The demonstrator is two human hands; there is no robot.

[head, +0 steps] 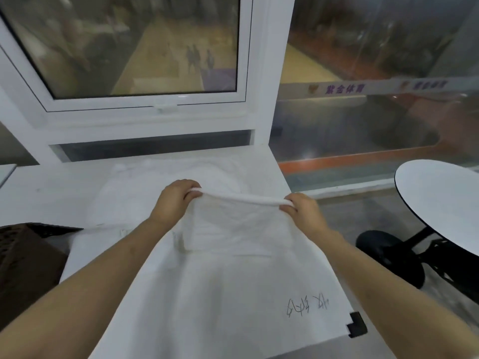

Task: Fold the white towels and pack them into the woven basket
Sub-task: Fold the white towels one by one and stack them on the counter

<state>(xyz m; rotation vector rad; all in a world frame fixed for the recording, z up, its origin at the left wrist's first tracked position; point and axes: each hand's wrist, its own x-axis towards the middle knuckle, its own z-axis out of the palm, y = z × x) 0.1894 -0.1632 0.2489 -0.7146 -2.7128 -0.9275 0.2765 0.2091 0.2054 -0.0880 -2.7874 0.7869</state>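
I hold a white towel by its top edge, stretched between both hands above the white table. My left hand pinches the left corner and my right hand pinches the right corner. The towel hangs down toward me over the table. A pile of more white towels lies behind it on the table. The dark woven basket stands at the left edge, only partly in view.
A white window frame and glass wall rise right behind the table. A round white table with a black stool stands to the right. Handwriting and a black corner guard mark the table's near right corner.
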